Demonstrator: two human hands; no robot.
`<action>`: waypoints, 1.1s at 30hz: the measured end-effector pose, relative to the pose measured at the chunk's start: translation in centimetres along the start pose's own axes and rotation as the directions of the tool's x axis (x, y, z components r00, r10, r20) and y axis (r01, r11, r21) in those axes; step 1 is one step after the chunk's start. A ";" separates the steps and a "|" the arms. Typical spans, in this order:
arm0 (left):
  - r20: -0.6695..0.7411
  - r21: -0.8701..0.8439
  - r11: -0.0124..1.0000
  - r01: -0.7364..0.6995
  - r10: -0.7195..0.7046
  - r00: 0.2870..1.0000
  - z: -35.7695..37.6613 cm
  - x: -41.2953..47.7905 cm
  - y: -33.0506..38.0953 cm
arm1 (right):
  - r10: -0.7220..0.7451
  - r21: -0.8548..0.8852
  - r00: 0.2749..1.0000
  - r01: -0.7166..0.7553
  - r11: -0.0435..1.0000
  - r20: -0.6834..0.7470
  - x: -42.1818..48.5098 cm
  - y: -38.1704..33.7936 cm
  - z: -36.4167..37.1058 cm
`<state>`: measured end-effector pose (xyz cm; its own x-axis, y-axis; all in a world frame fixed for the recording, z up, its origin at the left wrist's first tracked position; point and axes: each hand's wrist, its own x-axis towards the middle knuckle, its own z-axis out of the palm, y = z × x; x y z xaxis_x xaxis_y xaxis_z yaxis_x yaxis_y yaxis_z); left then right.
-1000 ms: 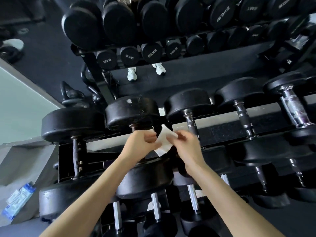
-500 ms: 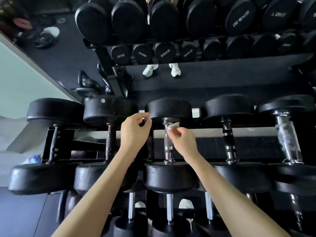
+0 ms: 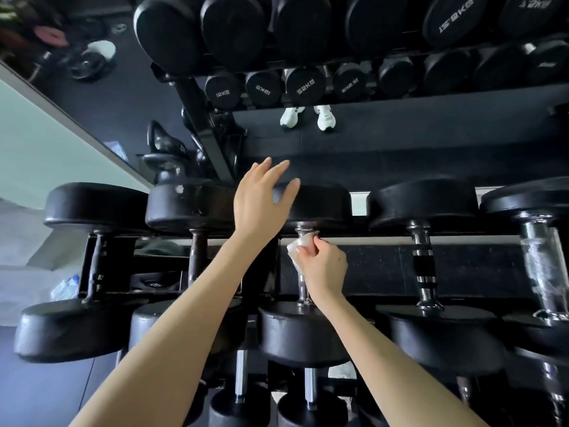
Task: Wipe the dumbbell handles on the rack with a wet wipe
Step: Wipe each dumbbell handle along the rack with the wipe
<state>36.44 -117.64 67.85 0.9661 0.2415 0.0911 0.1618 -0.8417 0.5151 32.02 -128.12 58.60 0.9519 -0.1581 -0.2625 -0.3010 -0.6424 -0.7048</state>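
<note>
A row of black dumbbells lies across the rack [image 3: 369, 241] in front of me, handles running away from me. My right hand [image 3: 323, 266] grips a white wet wipe [image 3: 296, 251] and presses it around the upper part of the chrome handle [image 3: 303, 291] of the middle dumbbell [image 3: 317, 204]. My left hand [image 3: 261, 201] is raised with fingers spread, its fingertips over the far head of that same dumbbell, holding nothing.
Neighbouring dumbbells sit close on both sides, with a dark handle [image 3: 195, 257] to the left and a chrome one [image 3: 423, 266] to the right. A mirror behind reflects more dumbbells and white shoes [image 3: 308, 117]. A wipes packet [image 3: 64, 286] lies at left. Lower rack tiers hold more dumbbells.
The left hand let go of the wipe and lifted, fingers opening over the dumbbell head. The right hand wrapped the wipe onto the middle handle. The view moved closer.
</note>
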 end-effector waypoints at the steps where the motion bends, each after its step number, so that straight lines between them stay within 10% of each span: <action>1: 0.039 -0.004 0.999 -0.032 0.032 0.999 0.3 0.7 -0.1 | 0.019 -0.010 1.000 -0.018 1.000 0.001 0.1 0.0 0.3; 5: 0.218 -0.114 0.983 -0.145 0.167 0.961 2.4 2.3 -0.9 | 0.054 0.026 0.998 -0.055 0.998 0.007 0.6 0.1 0.6; 11: 0.025 -0.149 0.953 -0.263 0.270 0.963 4.9 2.2 -2.1 | 0.236 0.553 0.914 -0.390 0.736 0.330 3.2 0.4 -1.3; 20: -0.005 -0.203 0.926 -0.317 0.323 0.946 5.3 2.6 -3.0 | -0.020 -0.006 1.000 0.020 1.000 0.018 1.6 -0.9 0.7; 25: 0.023 -0.231 0.912 -0.338 0.353 0.935 5.1 2.7 -3.3 | 0.086 0.547 0.936 -0.272 0.791 0.340 3.9 0.8 -1.6; 28: 0.097 -0.255 0.910 -0.327 0.360 0.928 4.6 2.8 -3.4 | 0.189 0.556 0.839 -0.489 0.673 0.510 4.2 2.0 -1.2; 33: 0.312 -0.379 0.887 -0.265 0.392 0.866 3.2 3.9 -4.5 | 0.075 0.353 0.871 -0.273 0.895 0.485 1.7 3.4 -2.4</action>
<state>40.09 -114.49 63.15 0.9624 -0.2712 0.0151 -0.1886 -0.6275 0.7554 32.80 -132.33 57.34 0.7792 0.1779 -0.6011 -0.5495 -0.2674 -0.7915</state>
